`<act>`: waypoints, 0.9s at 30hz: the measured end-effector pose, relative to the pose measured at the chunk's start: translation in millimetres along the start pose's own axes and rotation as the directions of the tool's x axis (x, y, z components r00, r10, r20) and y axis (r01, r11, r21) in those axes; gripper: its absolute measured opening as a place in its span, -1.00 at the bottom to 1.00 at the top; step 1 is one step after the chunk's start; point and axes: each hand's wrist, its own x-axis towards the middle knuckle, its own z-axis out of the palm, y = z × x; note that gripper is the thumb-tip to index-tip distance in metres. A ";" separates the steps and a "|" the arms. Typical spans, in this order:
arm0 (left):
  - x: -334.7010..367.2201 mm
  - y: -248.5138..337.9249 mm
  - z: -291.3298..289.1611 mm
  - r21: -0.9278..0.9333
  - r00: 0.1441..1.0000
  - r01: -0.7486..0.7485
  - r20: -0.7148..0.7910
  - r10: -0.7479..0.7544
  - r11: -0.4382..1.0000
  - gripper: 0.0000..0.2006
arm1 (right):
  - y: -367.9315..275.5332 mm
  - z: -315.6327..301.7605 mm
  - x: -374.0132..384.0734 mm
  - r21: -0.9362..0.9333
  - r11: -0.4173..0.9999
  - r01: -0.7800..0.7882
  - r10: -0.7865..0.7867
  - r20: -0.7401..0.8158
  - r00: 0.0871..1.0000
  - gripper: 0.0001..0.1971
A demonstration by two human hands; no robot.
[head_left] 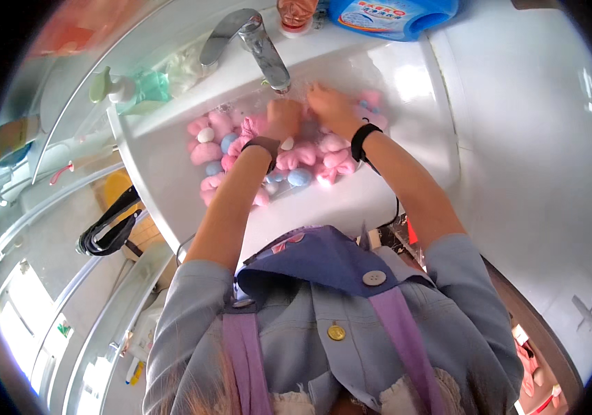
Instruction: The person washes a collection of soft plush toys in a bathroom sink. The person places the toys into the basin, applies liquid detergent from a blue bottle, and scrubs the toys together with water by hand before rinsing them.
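Both arms reach into a white sink, where pink plush pieces lie in a wet heap, mixed with blue and white balls such as a blue ball. Just below the chrome faucet, my left hand is closed with its fingers curled under. My right hand is beside it, fingers bent inward and closed. Pink plush shows in the gap between them, but what either hand grips is hidden. Each wrist wears a dark band.
Behind the sink stand a blue jug, a bottle with pinkish contents and a green pump bottle. A black strap-like item hangs at the left. White wall rises on the right.
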 end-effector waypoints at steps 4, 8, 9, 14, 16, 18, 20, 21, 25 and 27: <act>-4.2 0.9 -3.8 -0.024 0.996 -0.003 0.092 0.005 1.000 -0.64 | 11.6 -11.9 10.5 0.093 0.994 0.054 -0.060 0.060 0.996 -0.34; -39.3 22.2 -32.6 0.078 0.988 -0.112 -0.102 0.120 0.991 -0.16 | 44.3 -28.1 -35.8 0.370 0.925 0.091 -0.017 -0.198 0.980 -0.22; -43.0 22.9 -35.6 0.041 0.969 -0.141 -0.197 0.146 0.989 0.00 | 42.6 -41.8 -53.1 0.186 0.981 0.052 -0.012 -0.209 0.978 -0.20; -29.1 61.7 -13.5 0.005 0.933 -0.294 -0.215 0.288 0.956 -0.07 | 52.0 -24.0 -86.5 -0.209 0.978 -0.020 0.028 0.034 0.999 -0.26; -22.3 78.6 -3.5 0.174 0.889 -0.259 -0.341 0.305 0.950 -0.08 | 57.3 -8.4 -85.3 -0.268 0.963 -0.024 0.046 0.079 0.996 -0.28; -8.4 98.8 9.6 0.347 0.908 -0.196 -0.288 0.304 0.917 -0.30 | 58.9 15.9 -78.0 -0.064 0.993 -0.101 0.100 -0.019 0.995 -0.51; 9.5 105.5 32.4 0.473 0.912 0.150 -0.406 0.064 0.868 -0.56 | 52.5 32.1 -70.2 0.010 0.996 -0.087 0.087 -0.197 0.977 -0.73; 16.0 100.5 37.6 0.473 0.918 0.142 -0.391 0.062 0.869 -0.56 | 49.6 35.5 -65.6 0.057 0.989 -0.135 0.143 -0.184 0.972 -0.77; 22.9 89.1 29.7 0.426 0.906 0.019 -0.390 0.165 0.905 -0.71 | 47.0 40.2 -57.1 -0.026 0.967 -0.253 0.243 -0.209 0.947 -0.92; 20.2 83.7 26.5 0.399 0.921 0.006 -0.358 0.150 0.917 -0.70 | 50.3 36.6 -53.3 -0.029 0.979 -0.204 0.197 -0.149 0.969 -0.91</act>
